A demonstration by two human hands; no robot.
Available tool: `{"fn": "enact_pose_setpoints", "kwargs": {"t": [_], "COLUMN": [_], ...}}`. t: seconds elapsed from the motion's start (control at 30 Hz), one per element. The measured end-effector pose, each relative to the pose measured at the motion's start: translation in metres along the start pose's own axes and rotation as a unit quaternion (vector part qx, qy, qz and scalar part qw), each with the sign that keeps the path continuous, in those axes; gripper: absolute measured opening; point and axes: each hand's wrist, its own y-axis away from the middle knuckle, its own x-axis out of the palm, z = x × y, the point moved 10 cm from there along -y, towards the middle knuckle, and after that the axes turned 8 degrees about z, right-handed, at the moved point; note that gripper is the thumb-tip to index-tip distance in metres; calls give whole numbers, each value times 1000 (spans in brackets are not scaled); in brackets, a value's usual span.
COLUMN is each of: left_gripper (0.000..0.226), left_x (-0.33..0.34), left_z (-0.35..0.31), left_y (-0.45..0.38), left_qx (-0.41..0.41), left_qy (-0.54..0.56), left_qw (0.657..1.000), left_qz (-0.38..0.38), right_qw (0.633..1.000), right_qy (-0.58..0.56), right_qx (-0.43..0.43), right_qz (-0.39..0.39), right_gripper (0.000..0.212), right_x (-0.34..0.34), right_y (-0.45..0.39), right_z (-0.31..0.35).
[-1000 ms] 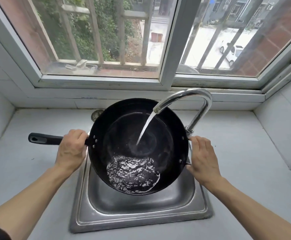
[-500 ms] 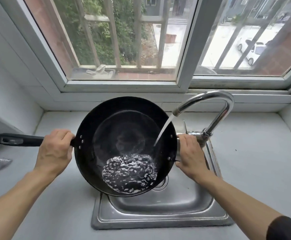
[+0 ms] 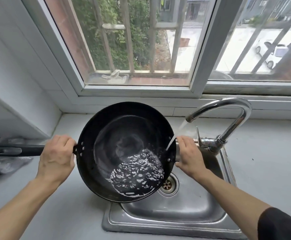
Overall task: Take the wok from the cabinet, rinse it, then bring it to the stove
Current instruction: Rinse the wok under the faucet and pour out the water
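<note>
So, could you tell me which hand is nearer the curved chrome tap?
Right. The right hand grips the black wok's rim beside the tap; the left hand holds the long handle across it.

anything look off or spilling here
Nothing is damaged. The faucet is running, and its stream lands right at the right rim of the wok, beside the right hand. The wok is tilted, with its water pooled at the near side, partly over the sink.
</note>
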Motion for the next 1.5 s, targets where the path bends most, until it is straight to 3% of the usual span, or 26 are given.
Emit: {"fn": "enact_pose_setpoints", "kwargs": {"t": [0.37,0.87,1.0,1.17,1.5], "left_gripper": [29,31,31,29,18], "left_x": [-5,-10,-1,15,38], "left_z": [4,4,-10,-31,-84], "left_y": [5,21,24,30,36], "left_qx": [-48,-50,-41,-24,19], "left_qy": [4,-8,9,37,101], "left_qw": [999,999,999,996,986], "left_qz": [-3,0,31,73,133], "right_qw": [1000,999,999,996,984], "right_qy": [-10,-32,-26,-8,26], "right_qx": [2,-20,-15,-3,46], "right_qz": [-7,14,45,89,169], "right_gripper": [73,86,103,94,95], "right_x": [-2,7,7,3,-32], "right_y": [-34,-21,3,36,99], "right_z": [-13,-2,-11,-26,-59]}}
